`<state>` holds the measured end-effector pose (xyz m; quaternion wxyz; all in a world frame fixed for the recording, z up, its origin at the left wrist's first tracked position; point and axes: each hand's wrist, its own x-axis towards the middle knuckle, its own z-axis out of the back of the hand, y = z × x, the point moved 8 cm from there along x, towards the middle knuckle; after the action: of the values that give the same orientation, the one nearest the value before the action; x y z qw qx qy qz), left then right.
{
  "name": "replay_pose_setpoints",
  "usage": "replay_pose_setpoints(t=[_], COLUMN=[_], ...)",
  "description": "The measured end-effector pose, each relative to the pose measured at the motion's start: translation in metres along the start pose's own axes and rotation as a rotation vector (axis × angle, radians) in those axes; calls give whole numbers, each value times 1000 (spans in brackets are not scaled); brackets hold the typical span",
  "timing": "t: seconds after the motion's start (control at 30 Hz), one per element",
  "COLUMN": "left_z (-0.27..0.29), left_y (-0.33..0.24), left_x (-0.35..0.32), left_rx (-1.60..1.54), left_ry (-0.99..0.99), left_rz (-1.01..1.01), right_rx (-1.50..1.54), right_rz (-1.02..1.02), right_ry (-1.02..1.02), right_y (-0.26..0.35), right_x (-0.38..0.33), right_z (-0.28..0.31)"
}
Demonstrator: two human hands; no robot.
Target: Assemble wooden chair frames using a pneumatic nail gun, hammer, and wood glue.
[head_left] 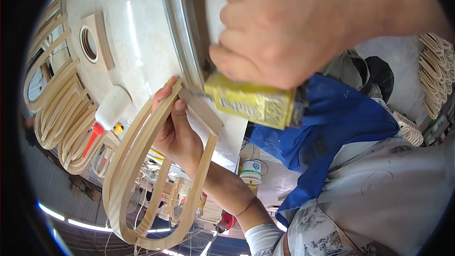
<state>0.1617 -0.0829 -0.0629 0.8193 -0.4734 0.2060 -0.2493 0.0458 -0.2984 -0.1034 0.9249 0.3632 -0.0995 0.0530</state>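
My left hand [177,135] grips a pale bent-wood frame [135,175], made of U-shaped strips, near its squared end. Fingers and thumb close round the wood beside the bench edge. My right hand [270,33] is a closed fist at the upper right, slightly blurred. Directly under it is a yellow-wrapped hand tool [251,102] with dark ends, held in that fist. Its narrow tip reaches to the frame close to my left fingertips; whether it touches the wood I cannot tell. The tool's grip is hidden behind my right fingers.
On the pale bench [147,23] lie a white glue bottle [113,107] with a red nozzle and a square wooden block [97,40] with a round hole. Curved wooden frames [66,109] pile up at the left. A metal rail [182,28] crosses the bench; a white bucket [250,171] stands below.
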Motion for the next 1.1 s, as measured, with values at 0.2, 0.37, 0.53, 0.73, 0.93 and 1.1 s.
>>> replay_pose_setpoints(t=[0.2,0.37,0.53,0.73,0.93,1.1], left_z=[9,15,66,96,146,140], left_y=[2,4,38,53,78,78], left_x=[-9,-46,-166,-159,-151,-144], left_rx=[-2,-258,33,913,1026,1149], left_ry=[-88,-127,-564,-602,-507,-402], left_rz=[129,20,347,149,146,68], right_rx=[-82,-138,-133,-30,94,225], right_rz=[102,198,304,178,228,80], right_ry=[-18,-51,-72,-186,-187,-220], right_y=[117,146,142,90,98,105], right_x=[119,117,99,66,61,35], right_z=[105,119,65,3,-19,-28])
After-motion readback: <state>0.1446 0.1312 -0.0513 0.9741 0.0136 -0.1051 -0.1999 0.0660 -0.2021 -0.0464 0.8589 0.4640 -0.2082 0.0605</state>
